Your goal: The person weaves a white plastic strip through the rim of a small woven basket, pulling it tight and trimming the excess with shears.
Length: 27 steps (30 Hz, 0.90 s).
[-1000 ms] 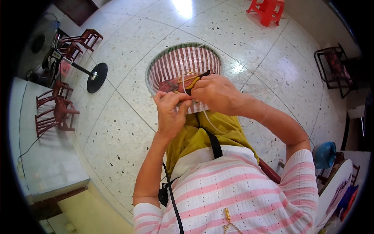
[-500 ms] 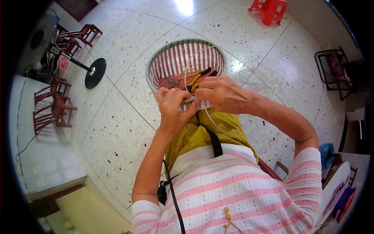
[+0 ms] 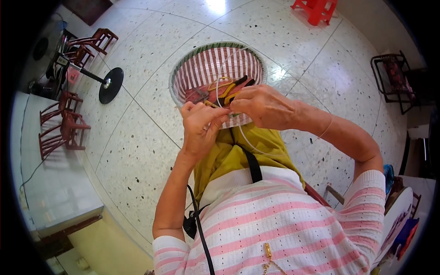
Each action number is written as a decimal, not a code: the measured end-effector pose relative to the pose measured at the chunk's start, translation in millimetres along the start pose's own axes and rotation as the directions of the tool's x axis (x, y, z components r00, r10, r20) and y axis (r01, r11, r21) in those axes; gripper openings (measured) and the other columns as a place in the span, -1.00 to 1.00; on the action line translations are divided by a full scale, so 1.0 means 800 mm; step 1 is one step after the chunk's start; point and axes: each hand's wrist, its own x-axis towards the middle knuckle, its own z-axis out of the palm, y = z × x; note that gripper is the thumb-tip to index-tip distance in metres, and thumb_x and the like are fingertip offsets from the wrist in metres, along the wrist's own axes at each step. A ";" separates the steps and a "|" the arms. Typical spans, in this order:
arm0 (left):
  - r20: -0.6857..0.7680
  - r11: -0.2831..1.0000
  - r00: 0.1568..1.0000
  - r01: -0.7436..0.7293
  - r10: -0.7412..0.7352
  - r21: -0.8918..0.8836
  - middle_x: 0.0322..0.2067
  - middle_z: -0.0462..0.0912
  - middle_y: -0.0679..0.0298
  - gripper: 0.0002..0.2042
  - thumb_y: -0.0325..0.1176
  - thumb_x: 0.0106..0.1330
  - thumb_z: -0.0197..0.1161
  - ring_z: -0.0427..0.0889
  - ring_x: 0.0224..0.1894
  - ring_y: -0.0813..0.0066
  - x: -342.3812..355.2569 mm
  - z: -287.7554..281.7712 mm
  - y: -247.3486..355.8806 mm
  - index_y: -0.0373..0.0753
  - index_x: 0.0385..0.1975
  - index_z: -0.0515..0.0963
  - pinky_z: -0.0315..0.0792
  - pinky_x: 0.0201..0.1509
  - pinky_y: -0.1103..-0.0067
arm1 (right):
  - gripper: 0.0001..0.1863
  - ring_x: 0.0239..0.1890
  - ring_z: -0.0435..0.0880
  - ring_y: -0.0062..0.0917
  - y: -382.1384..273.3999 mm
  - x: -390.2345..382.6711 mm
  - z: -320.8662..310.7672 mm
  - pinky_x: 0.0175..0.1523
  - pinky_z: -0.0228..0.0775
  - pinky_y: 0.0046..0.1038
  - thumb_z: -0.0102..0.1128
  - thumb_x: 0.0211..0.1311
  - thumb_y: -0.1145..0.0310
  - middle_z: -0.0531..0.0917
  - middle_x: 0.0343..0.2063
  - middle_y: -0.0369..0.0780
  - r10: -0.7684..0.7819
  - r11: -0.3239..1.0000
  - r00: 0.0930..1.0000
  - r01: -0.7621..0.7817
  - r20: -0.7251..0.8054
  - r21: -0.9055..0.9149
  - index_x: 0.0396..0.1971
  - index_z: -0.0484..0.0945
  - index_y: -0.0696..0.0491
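"Well, how are your parts arranged?"

"Striped basket [image 3: 201,68]: near rim pinched by your left hand [image 3: 197,124]. Right hand [image 3: 268,107]: fingertips bunched at that rim; their exact hold cannot be told. Yellow-handled pliers [image 3: 223,97]: inside, nearer the right edge. White strip [image 3: 217,87]: looped inside, trailing past the near edge."

"Good handling?"

"You'd likely do best bracing the rim, keeping the strip untwisted."

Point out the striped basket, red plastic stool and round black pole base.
Striped basket [image 3: 201,68], head view: far inner wall.
Red plastic stool [image 3: 315,17], head view: a leg.
Round black pole base [image 3: 112,89], head view: flat top.
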 end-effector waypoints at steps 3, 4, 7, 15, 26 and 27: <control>-0.034 0.999 0.998 0.047 -0.048 -0.017 -0.48 0.65 0.45 -0.91 -0.36 0.22 0.44 0.47 -0.41 0.53 -0.001 0.003 0.006 -0.14 -0.31 0.72 0.15 -0.01 0.50 | -0.79 -0.32 0.67 -0.16 0.002 -0.003 0.000 -0.24 0.52 -0.23 0.28 -0.17 0.57 0.63 -0.48 -0.09 0.008 1.000 1.000 -0.008 0.003 0.001 -0.41 0.58 0.17; -0.055 0.997 0.996 0.070 -0.072 -0.022 -0.50 0.65 0.45 -0.91 -0.34 0.21 0.45 0.47 -0.43 0.53 -0.001 0.003 0.007 -0.14 -0.35 0.72 0.15 -0.03 0.50 | -0.77 -0.30 0.67 -0.17 0.003 -0.002 -0.001 -0.23 0.52 -0.24 0.27 -0.17 0.57 0.64 -0.45 -0.08 0.015 1.000 1.000 -0.015 0.025 0.009 -0.39 0.58 0.18; -0.053 0.991 0.990 0.129 -0.132 -0.042 -0.53 0.64 0.44 -0.91 -0.32 0.19 0.46 0.47 -0.45 0.52 0.004 -0.003 0.009 -0.15 -0.41 0.72 0.15 -0.04 0.51 | -0.73 -0.28 0.66 -0.20 0.003 -0.006 -0.002 -0.22 0.53 -0.26 0.26 -0.13 0.58 0.63 -0.38 -0.09 -0.039 0.998 0.998 0.041 -0.051 0.039 -0.31 0.58 0.19; 0.017 0.966 0.968 0.252 -0.251 -0.061 -0.51 0.71 0.43 -0.92 -0.36 0.14 0.47 0.58 -0.40 0.57 0.009 -0.005 0.002 -0.18 -0.45 0.72 0.19 0.02 0.48 | -0.65 -0.27 0.61 -0.38 -0.019 -0.066 0.054 -0.24 0.48 -0.39 0.22 0.07 0.42 0.57 -0.27 -0.20 -0.140 0.985 0.957 0.108 -0.254 -0.136 -0.08 0.57 0.10; 0.094 0.918 0.924 0.379 -0.370 -0.112 -0.51 0.70 0.40 -0.91 -0.32 0.18 0.39 0.59 -0.36 0.54 0.011 -0.005 0.007 -0.18 -0.47 0.70 0.08 0.18 0.38 | -0.83 -0.41 0.62 -0.36 -0.057 -0.059 0.055 -0.31 0.45 -0.37 0.32 0.02 0.58 0.61 -0.41 -0.21 0.008 0.990 0.909 0.052 -0.416 0.133 -0.32 0.63 0.13; 0.091 0.918 0.924 0.380 -0.371 -0.114 -0.51 0.70 0.40 -0.91 -0.32 0.18 0.39 0.59 -0.36 0.54 0.011 -0.005 0.007 -0.18 -0.47 0.70 0.08 0.18 0.38 | -0.84 -0.44 0.61 -0.35 -0.061 -0.058 0.047 -0.34 0.44 -0.36 0.33 0.02 0.60 0.60 -0.47 -0.21 0.055 0.976 0.889 0.047 -0.454 0.211 -0.35 0.62 0.14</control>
